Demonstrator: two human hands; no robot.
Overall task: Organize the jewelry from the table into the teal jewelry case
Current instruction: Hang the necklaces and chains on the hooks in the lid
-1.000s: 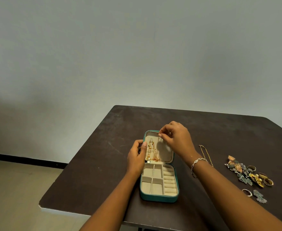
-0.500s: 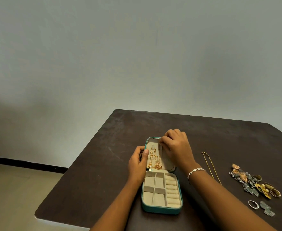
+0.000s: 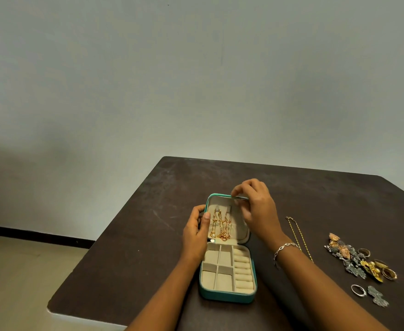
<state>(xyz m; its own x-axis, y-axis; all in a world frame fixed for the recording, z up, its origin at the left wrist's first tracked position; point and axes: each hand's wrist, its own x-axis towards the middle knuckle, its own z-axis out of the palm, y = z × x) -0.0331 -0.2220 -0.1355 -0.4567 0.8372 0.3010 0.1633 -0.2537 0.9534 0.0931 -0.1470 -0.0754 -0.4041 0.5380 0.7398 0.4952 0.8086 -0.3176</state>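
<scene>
**Case status: chains in the lid, most pieces left on the table**

- The teal jewelry case (image 3: 227, 297) lies open near the front edge of the dark table (image 3: 136, 235). Its lid (image 3: 240, 226) is propped up at the far side.
- Done: gold chains (image 3: 221, 225) hang against the lid lining, bunched at the bottom. I can't count them.
- The 4 square compartments (image 3: 216, 268) and the ring rolls (image 3: 242, 271) look empty.
- Left hand (image 3: 195, 232) grips the lid's left edge, thumb on the lining and fingers curled round the outside.
- Right hand (image 3: 256, 206) has thumb and fingers pinched together on the lid's far rim. I can't tell whether a chain end or hook sits between the fingertips.
- Left to do:
  - 1 gold necklace (image 3: 299, 237) lies on the table just right of the right wrist.
  - A cluster of earrings and gold rings (image 3: 353, 259) lies further right.
  - A silver ring (image 3: 358, 290) lies beside grey leaf-shaped pieces (image 3: 377, 297), nearer the front.
- The bracelet (image 3: 285, 249) is worn on the right wrist, so I'm not counting it.

My read is that it's early: the chain stage is partly done, and rings and earrings haven't been started.
</scene>
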